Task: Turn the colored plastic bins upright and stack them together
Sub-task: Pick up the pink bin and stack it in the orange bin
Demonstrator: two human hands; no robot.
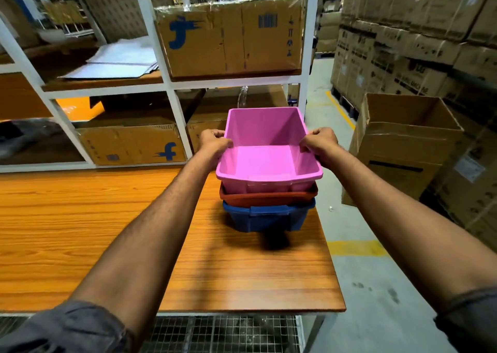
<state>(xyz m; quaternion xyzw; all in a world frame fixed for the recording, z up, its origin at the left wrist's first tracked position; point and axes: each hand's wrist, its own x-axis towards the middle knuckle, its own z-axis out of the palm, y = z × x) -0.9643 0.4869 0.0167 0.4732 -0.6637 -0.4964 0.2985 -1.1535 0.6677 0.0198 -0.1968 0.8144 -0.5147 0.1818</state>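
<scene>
A pink plastic bin (pixel 265 162) stands upright, nested in a red-brown bin (pixel 269 197), which sits inside a blue bin (pixel 262 218). The stack rests near the right end of the wooden table (pixel 107 231). My left hand (pixel 215 141) grips the pink bin's left rim, fingers curled over the edge. On the opposite rim, my right hand (pixel 320 143) grips the same way. Only the rims of the red-brown bin show; the blue bin's front and handle are visible.
A white shelf rack (pixel 172 84) with cardboard boxes (pixel 231 35) stands behind the table. An open cardboard box (pixel 403 137) sits on the floor to the right, with stacked cartons (pixel 419 43) beyond. The table's right edge runs close to the bins.
</scene>
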